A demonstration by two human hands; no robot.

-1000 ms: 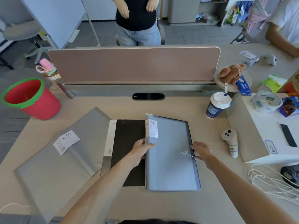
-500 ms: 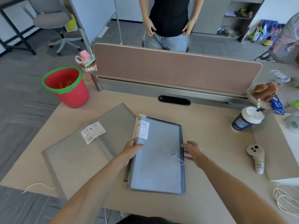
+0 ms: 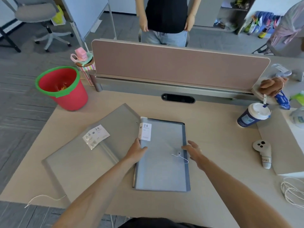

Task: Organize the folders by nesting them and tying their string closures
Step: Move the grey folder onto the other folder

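Note:
A light blue folder [image 3: 162,163] lies flat in the middle of the desk, with a white "20" label near its top left corner. Its white string [image 3: 180,156] trails loose from a small button near the right edge. My left hand [image 3: 136,151] grips the folder's left spine edge, thumb on top. My right hand [image 3: 194,151] hovers open at the right edge, fingers spread beside the button. A larger grey folder [image 3: 82,160] with an "A4 20" label lies open to the left, partly under the blue one. Its white string [image 3: 43,199] hangs off the desk's front edge.
A red bucket [image 3: 63,87] with a green rim stands left of the desk. A paper coffee cup [image 3: 252,115], a white controller [image 3: 263,153], a white box [image 3: 279,145] and coiled white cord [image 3: 292,191] sit at the right. A pink divider panel [image 3: 179,66] runs along the back, with a person standing behind.
The blue folder has been pushed left over the black inner panel, which is now covered. My right hand has lifted off the folder's edge. The camera view has shifted left.

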